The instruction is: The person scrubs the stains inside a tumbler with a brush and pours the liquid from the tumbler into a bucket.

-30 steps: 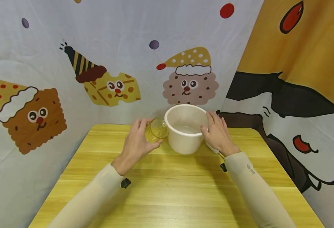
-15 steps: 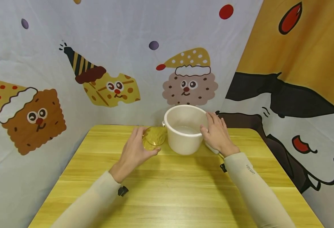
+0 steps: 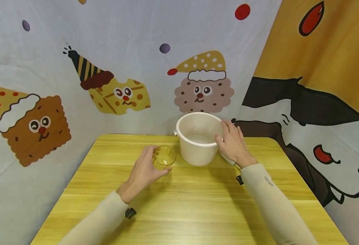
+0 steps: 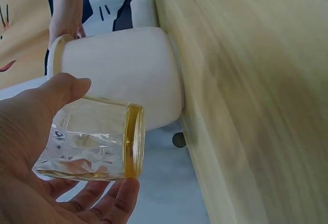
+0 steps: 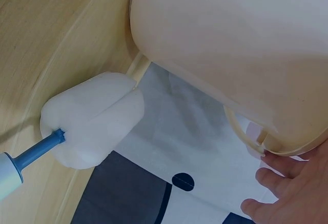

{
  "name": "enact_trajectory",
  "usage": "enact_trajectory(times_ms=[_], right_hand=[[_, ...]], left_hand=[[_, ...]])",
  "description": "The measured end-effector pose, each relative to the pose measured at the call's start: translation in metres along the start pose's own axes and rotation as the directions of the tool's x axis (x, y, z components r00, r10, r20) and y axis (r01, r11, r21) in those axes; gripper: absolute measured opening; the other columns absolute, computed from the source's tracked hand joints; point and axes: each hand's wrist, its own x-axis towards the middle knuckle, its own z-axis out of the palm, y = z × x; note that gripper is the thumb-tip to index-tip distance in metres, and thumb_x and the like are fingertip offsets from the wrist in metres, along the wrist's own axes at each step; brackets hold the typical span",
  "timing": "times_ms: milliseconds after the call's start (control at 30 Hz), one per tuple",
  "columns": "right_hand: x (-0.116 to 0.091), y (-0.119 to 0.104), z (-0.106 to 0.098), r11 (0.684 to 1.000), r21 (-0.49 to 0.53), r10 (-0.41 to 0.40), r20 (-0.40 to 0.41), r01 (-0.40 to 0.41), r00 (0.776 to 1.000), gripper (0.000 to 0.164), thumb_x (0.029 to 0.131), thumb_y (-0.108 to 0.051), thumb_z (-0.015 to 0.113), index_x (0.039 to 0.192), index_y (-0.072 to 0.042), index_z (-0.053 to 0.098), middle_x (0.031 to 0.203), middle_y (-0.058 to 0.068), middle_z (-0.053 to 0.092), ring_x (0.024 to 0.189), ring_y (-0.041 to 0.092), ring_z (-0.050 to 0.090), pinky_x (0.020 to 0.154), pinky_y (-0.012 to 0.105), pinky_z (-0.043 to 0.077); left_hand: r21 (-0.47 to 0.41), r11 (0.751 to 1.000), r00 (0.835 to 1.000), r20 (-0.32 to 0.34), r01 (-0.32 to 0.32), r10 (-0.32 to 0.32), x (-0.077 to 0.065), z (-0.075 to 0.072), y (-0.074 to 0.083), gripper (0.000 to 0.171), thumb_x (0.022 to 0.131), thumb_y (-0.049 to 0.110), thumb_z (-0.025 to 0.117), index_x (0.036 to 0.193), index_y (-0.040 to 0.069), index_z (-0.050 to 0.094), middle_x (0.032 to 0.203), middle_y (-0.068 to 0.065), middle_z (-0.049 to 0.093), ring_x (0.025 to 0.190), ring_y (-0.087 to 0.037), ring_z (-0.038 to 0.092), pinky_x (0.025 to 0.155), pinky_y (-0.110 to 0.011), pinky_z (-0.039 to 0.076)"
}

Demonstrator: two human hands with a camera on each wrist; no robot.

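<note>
My left hand holds an amber-tinted clear glass cup between thumb and fingers, left of the bucket. In the left wrist view the cup has its thick base toward the table, with a gap between them. The cream-white bucket stands upright at the back of the table; a little cloudy liquid seems to lie at its bottom. My right hand rests on the bucket's right rim, fingers fairly straight; in the right wrist view its fingertips are beside the rim and handle.
A sponge brush with a white foam head and blue stem lies right of the bucket, partly hidden under my right hand in the head view. Behind the wooden table hangs a cartoon-printed cloth.
The cup in my left hand has moved away from the bucket's left side, down and toward me, and turned from tilted to nearly upright. My right hand stays on the rim.
</note>
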Motion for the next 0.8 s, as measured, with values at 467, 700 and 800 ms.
enact_trajectory(times_ms=[467, 700, 800], right_hand=[[-0.001, -0.002, -0.002, 1.000, 0.003, -0.003, 0.001, 0.003, 1.000, 0.077, 0.119, -0.043, 0.044, 0.180, 0.004, 0.032, 0.186, 0.028, 0.035, 0.176, 0.052, 0.029, 0.144, 0.079, 0.014], [-0.001, -0.003, -0.001, 1.000, -0.001, -0.006, -0.004, 0.006, 1.000, 0.078, 0.119, -0.044, 0.041, 0.180, 0.004, 0.032, 0.185, 0.029, 0.036, 0.176, 0.052, 0.030, 0.143, 0.080, 0.015], [-0.001, -0.002, -0.001, 1.000, 0.003, -0.004, -0.005, 0.004, 1.000, 0.078, 0.119, -0.043, 0.041, 0.180, 0.004, 0.032, 0.185, 0.029, 0.035, 0.176, 0.052, 0.029, 0.144, 0.080, 0.014]], left_hand=[[-0.021, 1.000, 0.999, 0.037, 0.008, -0.007, -0.010, 0.008, -0.006, 0.091, 0.083, 0.034, 0.107, 0.154, 0.003, 0.058, 0.143, -0.017, 0.071, 0.128, -0.037, 0.074, 0.109, -0.057, 0.068], [-0.030, 1.000, 0.999, 0.044, -0.001, 0.002, -0.015, 0.011, -0.005, 0.091, 0.083, 0.032, 0.108, 0.154, 0.003, 0.058, 0.141, -0.019, 0.072, 0.125, -0.038, 0.076, 0.106, -0.054, 0.070], [-0.032, 0.999, 0.999, 0.053, 0.004, -0.002, -0.017, 0.012, -0.005, 0.090, 0.084, 0.032, 0.107, 0.153, 0.003, 0.059, 0.140, -0.019, 0.073, 0.124, -0.038, 0.077, 0.104, -0.054, 0.070]])
